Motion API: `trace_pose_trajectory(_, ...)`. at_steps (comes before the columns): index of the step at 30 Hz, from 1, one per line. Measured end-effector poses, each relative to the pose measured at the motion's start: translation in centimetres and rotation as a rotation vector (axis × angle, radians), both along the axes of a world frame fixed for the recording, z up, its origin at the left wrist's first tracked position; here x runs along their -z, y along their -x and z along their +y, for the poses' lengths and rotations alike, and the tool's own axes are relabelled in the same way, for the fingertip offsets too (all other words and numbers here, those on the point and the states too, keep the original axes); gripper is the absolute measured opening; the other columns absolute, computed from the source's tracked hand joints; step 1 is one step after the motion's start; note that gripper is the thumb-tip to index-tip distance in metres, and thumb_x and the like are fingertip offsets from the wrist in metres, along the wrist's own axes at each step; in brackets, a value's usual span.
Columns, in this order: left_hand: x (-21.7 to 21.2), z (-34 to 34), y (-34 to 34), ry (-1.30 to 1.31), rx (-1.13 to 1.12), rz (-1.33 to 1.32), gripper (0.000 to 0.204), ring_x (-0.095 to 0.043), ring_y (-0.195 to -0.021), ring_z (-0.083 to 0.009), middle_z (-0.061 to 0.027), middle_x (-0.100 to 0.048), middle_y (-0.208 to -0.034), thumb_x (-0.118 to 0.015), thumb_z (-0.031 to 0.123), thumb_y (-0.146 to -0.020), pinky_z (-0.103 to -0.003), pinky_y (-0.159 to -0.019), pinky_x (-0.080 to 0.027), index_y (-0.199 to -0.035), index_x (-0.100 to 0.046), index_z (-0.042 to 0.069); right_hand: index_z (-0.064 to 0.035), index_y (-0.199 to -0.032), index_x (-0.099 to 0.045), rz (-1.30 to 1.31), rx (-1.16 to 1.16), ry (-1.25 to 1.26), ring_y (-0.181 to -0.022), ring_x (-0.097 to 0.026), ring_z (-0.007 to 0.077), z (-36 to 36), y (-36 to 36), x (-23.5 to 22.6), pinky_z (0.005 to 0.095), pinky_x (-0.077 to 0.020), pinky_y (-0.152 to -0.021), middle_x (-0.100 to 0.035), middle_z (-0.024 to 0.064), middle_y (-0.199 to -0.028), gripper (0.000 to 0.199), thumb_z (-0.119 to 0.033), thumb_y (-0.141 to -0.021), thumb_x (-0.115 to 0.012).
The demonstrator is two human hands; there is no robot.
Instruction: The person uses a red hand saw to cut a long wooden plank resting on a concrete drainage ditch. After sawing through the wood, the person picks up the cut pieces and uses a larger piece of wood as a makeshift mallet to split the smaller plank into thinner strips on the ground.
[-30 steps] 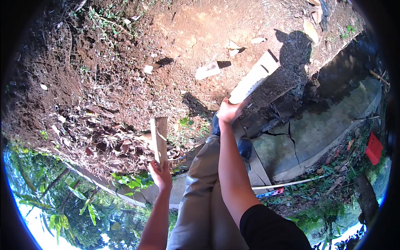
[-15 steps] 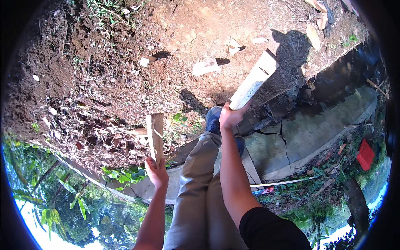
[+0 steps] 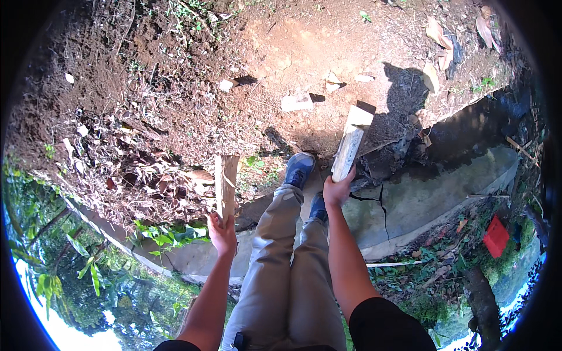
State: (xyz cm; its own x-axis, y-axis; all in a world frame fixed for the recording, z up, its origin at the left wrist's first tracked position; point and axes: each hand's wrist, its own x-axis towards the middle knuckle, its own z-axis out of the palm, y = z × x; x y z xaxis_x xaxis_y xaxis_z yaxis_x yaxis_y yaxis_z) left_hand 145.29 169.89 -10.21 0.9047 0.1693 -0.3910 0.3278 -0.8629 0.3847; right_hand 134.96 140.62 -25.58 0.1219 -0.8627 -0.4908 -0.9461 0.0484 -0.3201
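My left hand [image 3: 222,235] is closed round the lower end of a short, rough wooden block [image 3: 225,186], which stands up from it, brown on its lit face. In my right hand [image 3: 339,190] is a second, paler wooden block [image 3: 353,140], gripped at its near end and tilted to the far right. Its flat far end catches the sun. The two blocks are held apart, on either side of my legs. Part of each hand's fingers is hidden behind the wood.
Beyond my shoes [image 3: 300,169] lies sunlit brown soil with a pale chunk [image 3: 297,102] and dry leaves [image 3: 432,77]. A cracked concrete ledge [image 3: 410,202] curves along the right beside a dark channel [image 3: 468,126]. A red object [image 3: 496,236] lies at the far right. Plants [image 3: 170,234] grow at left.
My right hand has come nearer and a little right, its block now more upright. The left block has shifted slightly right. My view has moved, and both shoes now show more fully.
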Motion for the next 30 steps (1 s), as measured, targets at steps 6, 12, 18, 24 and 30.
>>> trace_pose_trajectory(6, -3.4, 1.5, -3.0, 0.032, -0.012, 0.035, 0.044, -0.064, -0.085, -0.0346, -0.0166, -0.065, -0.096, -0.080, 0.032, -0.082, -0.043, -0.077, -0.051, -0.107, -0.057, 0.004, -0.0148, -0.151, -0.027, 0.118, -0.226, -0.266, -0.107, -0.064, 0.0464, -4.1, 13.0, -10.1, 0.0515, -0.0521, -0.092, -0.064, 0.0320, -0.117, 0.089, -0.010, -0.073, -0.070)
trace_pose_trajectory(12, -7.3, 3.8, -5.3, 0.323, -0.181, 0.169, 0.052, -0.067, -0.088, -0.0215, -0.0136, -0.068, -0.095, -0.080, 0.034, -0.084, -0.038, -0.076, -0.053, -0.116, -0.055, 0.004, -0.0060, -0.143, -0.037, 0.584, -0.655, -0.678, -0.097, -0.070, 0.0394, -11.2, 21.0, -15.8, 0.0452, -0.0550, -0.085, -0.069, 0.0268, -0.107, 0.085, -0.017, -0.068, -0.077)
trace_pose_trajectory(18, -9.1, 4.5, -5.2, 0.440, -0.295, 0.168, 0.045, -0.062, -0.077, -0.0146, -0.0080, -0.065, -0.089, -0.077, 0.028, -0.088, -0.032, -0.068, -0.051, -0.120, -0.053, 0.005, 0.0005, -0.126, -0.052, 0.870, -0.857, -0.962, -0.097, -0.071, 0.0321, -13.1, 22.8, -15.7, 0.0404, -0.0561, -0.081, -0.069, 0.0229, -0.110, 0.069, -0.021, -0.066, -0.078)
trace_pose_trajectory(24, -8.6, 2.8, -4.5, 0.706, -0.471, 0.147, 0.026, -0.056, -0.070, -0.0087, -0.0024, -0.063, -0.085, -0.069, 0.020, -0.096, -0.028, -0.059, -0.046, -0.114, -0.055, 0.007, -0.0056, -0.125, -0.053, 0.467, -0.511, -0.690, -0.085, -0.070, 0.0312, -9.6, 14.0, -23.6, 0.0414, -0.0551, -0.074, -0.068, 0.0187, -0.100, 0.058, -0.016, -0.071, -0.072)
trace_pose_trajectory(30, -7.5, -0.3, -3.4, 0.734, -0.592, 0.170, 0.021, -0.050, -0.061, -0.0059, 0.0004, -0.059, -0.076, -0.068, 0.017, -0.095, -0.027, -0.052, -0.040, -0.110, -0.057, 0.007, -0.0049, -0.121, -0.047, 0.071, -0.391, -0.620, -0.079, -0.069, 0.0319, -6.7, 8.9, -24.5, 0.0429, -0.0551, -0.070, -0.067, 0.0192, -0.095, 0.055, -0.017, -0.072, -0.069)
